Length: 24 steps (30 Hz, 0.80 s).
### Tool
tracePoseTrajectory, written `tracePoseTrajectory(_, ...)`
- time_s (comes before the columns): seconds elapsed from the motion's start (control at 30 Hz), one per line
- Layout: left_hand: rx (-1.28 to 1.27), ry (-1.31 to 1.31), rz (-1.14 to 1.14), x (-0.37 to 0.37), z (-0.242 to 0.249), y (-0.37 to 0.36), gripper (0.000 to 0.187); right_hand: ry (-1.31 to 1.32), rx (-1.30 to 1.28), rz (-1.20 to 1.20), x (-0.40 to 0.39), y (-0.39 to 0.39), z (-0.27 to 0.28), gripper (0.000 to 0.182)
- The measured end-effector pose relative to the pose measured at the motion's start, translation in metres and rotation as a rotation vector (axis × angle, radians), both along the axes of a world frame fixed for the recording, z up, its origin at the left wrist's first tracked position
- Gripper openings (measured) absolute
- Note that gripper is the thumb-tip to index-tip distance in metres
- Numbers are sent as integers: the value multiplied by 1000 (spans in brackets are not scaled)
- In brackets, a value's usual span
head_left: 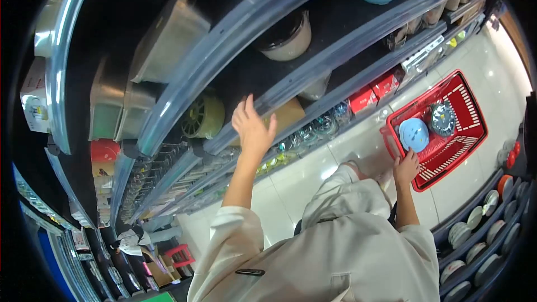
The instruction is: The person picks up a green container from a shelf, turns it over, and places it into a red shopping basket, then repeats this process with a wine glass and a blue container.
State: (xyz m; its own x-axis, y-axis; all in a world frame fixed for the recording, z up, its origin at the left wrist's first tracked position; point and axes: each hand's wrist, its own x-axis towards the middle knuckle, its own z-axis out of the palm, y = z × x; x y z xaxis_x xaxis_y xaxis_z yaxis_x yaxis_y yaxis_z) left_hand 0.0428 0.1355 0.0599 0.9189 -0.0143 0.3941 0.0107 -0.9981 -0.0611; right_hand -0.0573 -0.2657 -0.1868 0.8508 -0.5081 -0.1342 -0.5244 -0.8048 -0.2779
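My left hand (253, 128) is raised at the shelf edge with its fingers apart and nothing in it. Close by on the shelf are a green round container (204, 116) and a brown cardboard box (283, 114). My right hand (407, 168) is at the near rim of a red shopping basket (474, 151), by a light blue item (414, 135); whether the fingers grip anything is hidden. A round item in clear wrap (442, 118) lies beside the blue one inside the basket, which is on the tiled floor.
Shelves with clear edge strips (313, 72) run along the left and top, holding a white pot (288, 39), metal containers (168, 39) and red boxes (363, 99). Plate racks (475, 218) stand at the lower right. Another person (131, 240) is at the lower left.
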Motion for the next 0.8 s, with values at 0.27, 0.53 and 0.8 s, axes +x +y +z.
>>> tracePoseTrajectory(0.27, 13, -240, 304, -24, 52, 86, 72, 30, 25, -23, 0, 2, 5, 53)
tracePoseTrajectory(0.53, -134, -4, 426, -20, 39, 100, 68, 35, 10, 8, 1, 0, 5, 46)
tracePoseTrajectory(0.8, -62, 15, 357, 11, 39, 64, 60, 19, -9, 34, -1, -1, 0, 42)
